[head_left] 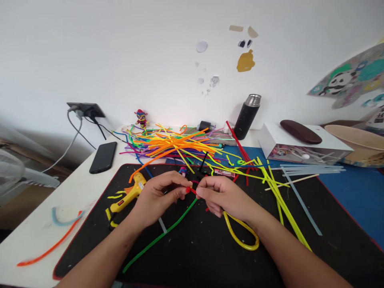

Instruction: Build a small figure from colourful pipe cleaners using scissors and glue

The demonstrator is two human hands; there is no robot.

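Observation:
Between the fingertips of both hands is a short red pipe cleaner [193,191], with a small thick red curl at its left end. My left hand [160,198] pinches it at the curl, thumb against the fingers. My right hand [223,196] pinches the other end, its remaining fingers curled under. Below them a green pipe cleaner [180,219] lies slantwise on the black mat [192,260]. A bent yellow loop [255,244] lies partly hidden by my right hand. Left of my left hand lies a yellow glue gun [130,198], partly covered by it.
Behind the hands spreads a heap of colourful pipe cleaners [180,146]. A black thermos [247,118] stands by the wall. The phone [103,157] lies at left. Right are yellow-green pipe cleaners [282,204], translucent sticks [303,206] and a white box [270,140] bearing a dark case [301,132].

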